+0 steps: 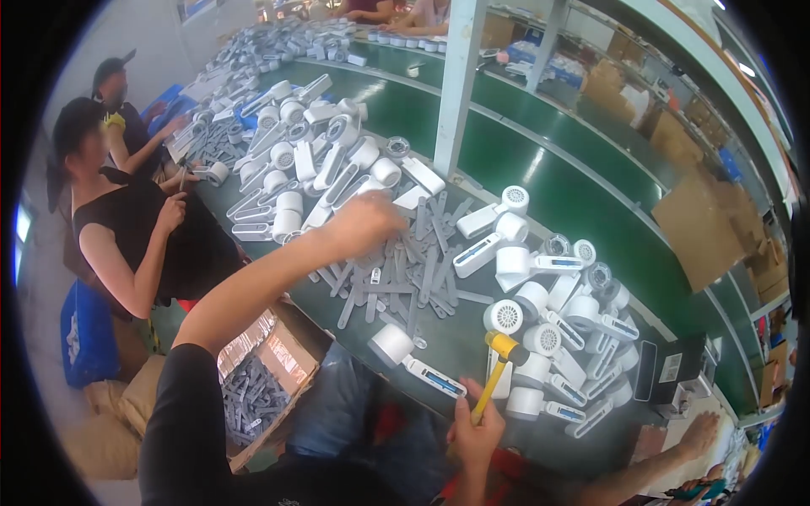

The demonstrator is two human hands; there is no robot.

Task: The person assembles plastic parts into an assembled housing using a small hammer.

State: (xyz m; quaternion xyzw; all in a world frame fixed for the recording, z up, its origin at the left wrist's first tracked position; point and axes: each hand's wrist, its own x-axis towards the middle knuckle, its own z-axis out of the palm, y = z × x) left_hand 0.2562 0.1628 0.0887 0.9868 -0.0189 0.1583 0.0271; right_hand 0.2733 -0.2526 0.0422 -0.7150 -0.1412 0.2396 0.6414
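Note:
My right hand (474, 432) is closed round the handle of a yellow-headed hammer (504, 347), its head raised above the table. Close to its fingers ends the handle of a white handheld fan (392, 344), which lies at the table's near edge with a blue strip showing in its open handle. From the left my left arm stretches across to a heap of flat grey plastic strips (384, 288). At the heap's far side my left hand (369, 223) has its fingers curled down, their tips hidden, so what they hold does not show.
White handheld fans (548, 341) crowd the right, with another large pile (325, 160) beyond the strips. A cardboard box (291, 371) of grey parts stands below the edge. Co-workers (126, 219) sit left; another person's hand (699, 434) is at lower right. A post (456, 84) rises beside a green conveyor (540, 160).

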